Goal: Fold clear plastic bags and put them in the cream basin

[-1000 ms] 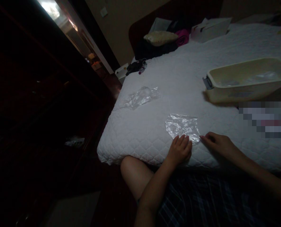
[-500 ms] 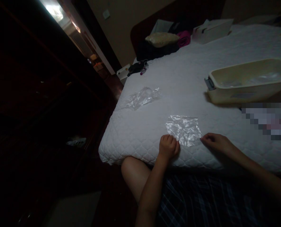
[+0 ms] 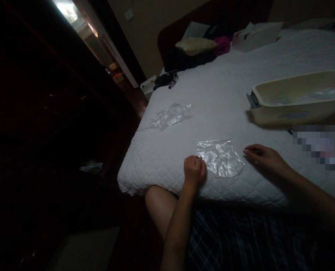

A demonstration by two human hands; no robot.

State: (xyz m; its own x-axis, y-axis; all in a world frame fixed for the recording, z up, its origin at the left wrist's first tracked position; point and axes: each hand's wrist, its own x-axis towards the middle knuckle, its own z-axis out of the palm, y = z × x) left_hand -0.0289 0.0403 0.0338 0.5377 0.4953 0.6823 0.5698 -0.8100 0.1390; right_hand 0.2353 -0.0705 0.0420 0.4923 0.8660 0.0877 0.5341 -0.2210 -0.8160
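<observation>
A clear plastic bag [image 3: 223, 159], wrinkled and shiny, lies spread on the white quilted bed cover [image 3: 153, 158] in front of me. My left hand [image 3: 194, 171] has its fingers curled closed at the bag's left edge and pinches it there. Just off the right side of the bag is my right hand [image 3: 266, 158], thumb and fingers a little apart and nothing between them. Farther off on the bed rests a second crumpled clear plastic bag [image 3: 173, 116].
A cream plastic bin [image 3: 294, 113] with a grey handle latch stands to the right; clear plastic shows inside it. A blurred-out item [image 3: 325, 148] lies below it. At the far end are a white box [image 3: 256, 37], a pale pillow [image 3: 196, 46] and a magenta roll [image 3: 222, 46].
My right hand has let go of the bag's right edge and moved slightly right and up. My left hand has shifted a little left, and the bag's near right corner now spreads farther out.
</observation>
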